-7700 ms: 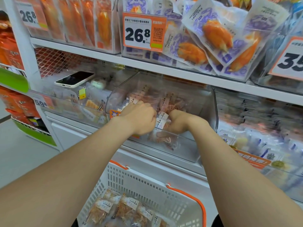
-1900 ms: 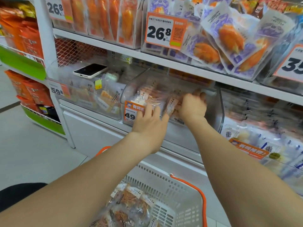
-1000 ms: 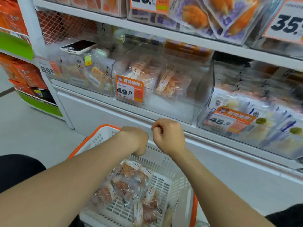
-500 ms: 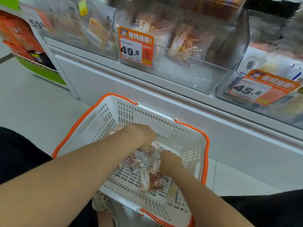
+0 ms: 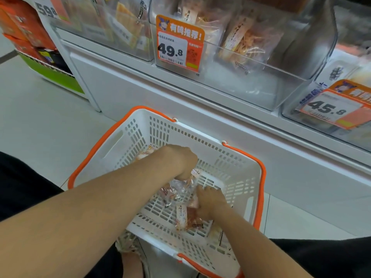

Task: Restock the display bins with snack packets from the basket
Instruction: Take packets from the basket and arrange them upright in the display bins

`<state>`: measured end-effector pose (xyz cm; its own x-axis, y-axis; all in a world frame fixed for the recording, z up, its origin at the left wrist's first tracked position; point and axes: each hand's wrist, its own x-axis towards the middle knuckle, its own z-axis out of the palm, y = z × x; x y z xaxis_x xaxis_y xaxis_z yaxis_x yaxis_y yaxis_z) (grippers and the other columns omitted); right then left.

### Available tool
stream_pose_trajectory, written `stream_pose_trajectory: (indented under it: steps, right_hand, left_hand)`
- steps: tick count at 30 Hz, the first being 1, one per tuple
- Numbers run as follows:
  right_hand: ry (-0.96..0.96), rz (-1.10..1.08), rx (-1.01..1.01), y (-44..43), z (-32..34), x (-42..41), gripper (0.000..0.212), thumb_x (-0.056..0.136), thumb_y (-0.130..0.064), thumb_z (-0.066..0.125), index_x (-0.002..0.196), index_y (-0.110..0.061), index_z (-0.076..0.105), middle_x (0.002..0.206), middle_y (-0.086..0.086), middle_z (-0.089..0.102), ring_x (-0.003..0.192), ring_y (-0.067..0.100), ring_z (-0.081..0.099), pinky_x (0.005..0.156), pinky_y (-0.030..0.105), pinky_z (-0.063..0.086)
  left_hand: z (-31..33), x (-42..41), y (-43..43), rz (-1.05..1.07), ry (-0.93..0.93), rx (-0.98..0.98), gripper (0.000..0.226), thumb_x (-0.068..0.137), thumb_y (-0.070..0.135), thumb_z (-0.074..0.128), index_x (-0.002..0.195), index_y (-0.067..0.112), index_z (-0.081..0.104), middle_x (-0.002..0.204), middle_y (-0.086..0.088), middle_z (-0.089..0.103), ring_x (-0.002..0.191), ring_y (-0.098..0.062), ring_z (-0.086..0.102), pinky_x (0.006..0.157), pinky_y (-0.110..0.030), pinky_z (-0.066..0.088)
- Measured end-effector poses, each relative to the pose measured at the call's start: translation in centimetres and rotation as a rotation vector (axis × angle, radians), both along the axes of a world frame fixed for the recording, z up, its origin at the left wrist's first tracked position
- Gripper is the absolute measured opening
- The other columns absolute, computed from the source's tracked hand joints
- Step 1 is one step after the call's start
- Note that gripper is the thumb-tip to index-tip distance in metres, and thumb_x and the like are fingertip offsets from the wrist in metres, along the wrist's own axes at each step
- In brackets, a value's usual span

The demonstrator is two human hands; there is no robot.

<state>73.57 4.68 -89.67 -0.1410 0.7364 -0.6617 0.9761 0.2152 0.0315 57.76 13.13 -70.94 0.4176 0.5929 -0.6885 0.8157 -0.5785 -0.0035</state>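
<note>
A white slotted basket (image 5: 180, 133) with orange handles sits on the pale floor (image 5: 40, 117), and both hands are down inside it. The left hand (image 5: 178, 160) is over the middle of the basket, knuckles up and fingers curled tight into a fist around the top of a clear packet (image 5: 176, 190), which hangs crumpled below it with 1 white label end poking out toward the far side of the basket. The right hand (image 5: 211, 202) is lower, nearer the basket's right wall, its fingers bent and spread across a pinkish packet (image 5: 193, 203); whether it has actually closed on that packet I cannot tell. Touching the right hand's near side, a labelled packet (image 5: 184, 219) lies flat on the basket floor with a pale strip of print along its length. More wrapping peeks out behind the left wrist at the basket's far left corner.

Above and beyond the basket stands the clear display bin (image 5: 251, 85), with a few upright snack packets (image 5: 247, 39) at its back and an orange 49.8 tag (image 5: 178, 45) on its front. Up and to the right of the basket, a second bin carries a 45.8 tag (image 5: 331, 107)
</note>
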Motion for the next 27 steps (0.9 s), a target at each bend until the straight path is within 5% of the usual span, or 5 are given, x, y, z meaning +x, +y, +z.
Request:
stream_pose_trajectory:
  steps: [4,6,17,22,27]
  right_hand:
    - [0.233,-0.233,-0.258,1.7,3.4,0.9,0.1,0.069,-0.073,0.075,0.143,-0.023,0.03,0.12,0.005,0.065,0.1,0.024,0.065,0.085,0.044,0.058]
    - [0.394,-0.275,-0.272,2.6,6.2,0.9,0.076,0.072,-0.056,0.083,0.125,-0.021,0.042,0.1,-0.005,0.066,0.083,0.012,0.063,0.081,0.042,0.061]
    - [1.329,-0.597,0.763,4.1,19.6,-3.0,0.058,0.075,-0.03,0.089,0.115,-0.023,0.047,0.089,-0.007,0.07,0.077,0.012,0.069,0.065,0.041,0.057]
    - [1.624,-0.645,0.938,4.4,25.3,-2.4,0.02,0.102,-0.029,0.066,0.117,-0.018,0.058,0.1,0.003,0.072,0.086,0.025,0.07,0.073,0.051,0.057]
    - [1.699,-0.576,0.854,5.5,29.5,-2.6,0.016,0.104,-0.032,0.065,0.101,-0.016,0.067,0.086,0.009,0.068,0.082,0.035,0.07,0.073,0.063,0.057]
  left_hand:
    - [1.1,0.0,-0.3,0.013,0.013,-0.015,0.016,0.1,0.003,0.052,0.108,0.006,0.066,0.09,-0.005,0.055,0.059,-0.018,0.045,0.049,-0.029,0.035]
    - [2.1,0.2,-0.7,0.04,0.022,-0.007,0.013,0.101,0.004,0.053,0.106,0.006,0.065,0.085,-0.004,0.052,0.058,-0.016,0.042,0.049,-0.028,0.033]
    - [9.7,-1.0,0.8,0.48,-0.636,0.258,0.033,0.106,0.037,0.056,0.083,0.015,0.066,0.081,-0.006,0.065,0.083,-0.028,0.063,0.071,-0.039,0.049]
    - [13.8,-1.7,1.2,0.562,-1.19,0.292,0.028,0.103,0.035,0.06,0.099,0.017,0.08,0.089,-0.004,0.077,0.091,-0.027,0.07,0.086,-0.041,0.056]
    - [16.1,-1.5,2.0,0.553,-1.274,0.466,0.021,0.102,0.027,0.066,0.086,0.02,0.079,0.076,0.0,0.07,0.079,-0.022,0.064,0.077,-0.036,0.052]
